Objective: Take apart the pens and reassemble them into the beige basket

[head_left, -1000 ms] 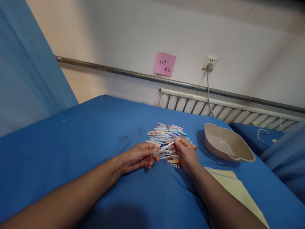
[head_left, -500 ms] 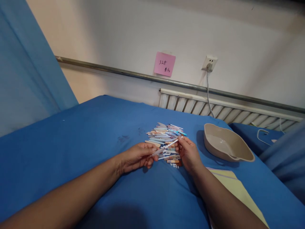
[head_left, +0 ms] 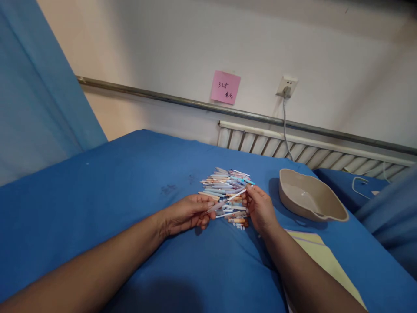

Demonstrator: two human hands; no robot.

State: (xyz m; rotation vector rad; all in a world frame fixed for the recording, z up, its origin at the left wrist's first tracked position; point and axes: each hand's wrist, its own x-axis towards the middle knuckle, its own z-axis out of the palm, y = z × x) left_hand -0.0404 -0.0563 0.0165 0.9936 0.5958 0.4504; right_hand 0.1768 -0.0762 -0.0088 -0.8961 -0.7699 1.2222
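My left hand (head_left: 193, 211) is closed on the translucent barrel of a pen (head_left: 217, 206), its fingers pinching the lower left end. My right hand (head_left: 259, 206) pinches the far end of a thin white stick, like a pen refill (head_left: 237, 194), which runs in line with the barrel. Whether the refill's near end is still inside the barrel I cannot tell. Beneath and behind both hands lies a pile of pens and pen parts (head_left: 221, 177) on the blue sheet (head_left: 130, 182). Small white pieces (head_left: 239, 226) lie at the pile's near edge.
A beige plastic basin (head_left: 309, 195) stands to the right of the pile. Yellowish sheets (head_left: 321, 252) lie under my right forearm. Behind the bed are a white radiator (head_left: 260, 141), a metal rail (head_left: 182, 101), a pink note (head_left: 225, 88) and a socket with a plugged-in cord (head_left: 287, 86).
My right hand has shifted slightly right with the refill's end, away from my left hand. The left hand stays in place, holding the barrel.
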